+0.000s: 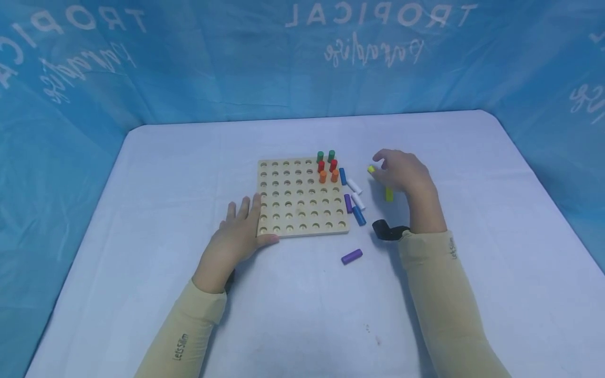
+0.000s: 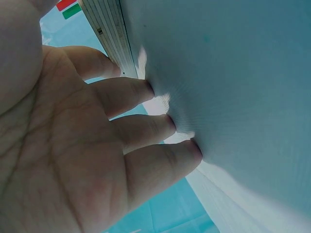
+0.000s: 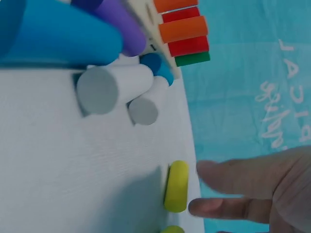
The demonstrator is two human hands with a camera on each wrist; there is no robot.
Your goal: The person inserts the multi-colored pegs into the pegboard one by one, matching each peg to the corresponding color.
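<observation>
A wooden peg board point(image 1: 299, 210) with rows of round holes lies flat on the table. Green, red and orange pegs point(image 1: 323, 177) stand in pairs at its far right corner. My left hand point(image 1: 235, 234) rests along the board's left edge, fingers spread, fingertips down on the cloth, thumb at the near edge. To the right of the board, my right hand point(image 1: 402, 170) reaches over a yellow peg point(image 3: 176, 187). Thumb and index finger are parted beside that peg, with a small gap showing in the right wrist view. Another yellow peg point(image 1: 389, 194) lies partly under the hand.
Blue pegs point(image 1: 359, 216), white pegs point(image 1: 354, 186) and a purple peg point(image 1: 348, 203) lie loose along the board's right side. Nearer me lies one more purple peg point(image 1: 352, 256). A blue printed curtain point(image 1: 302, 68) hangs behind the white-covered table point(image 1: 189, 157).
</observation>
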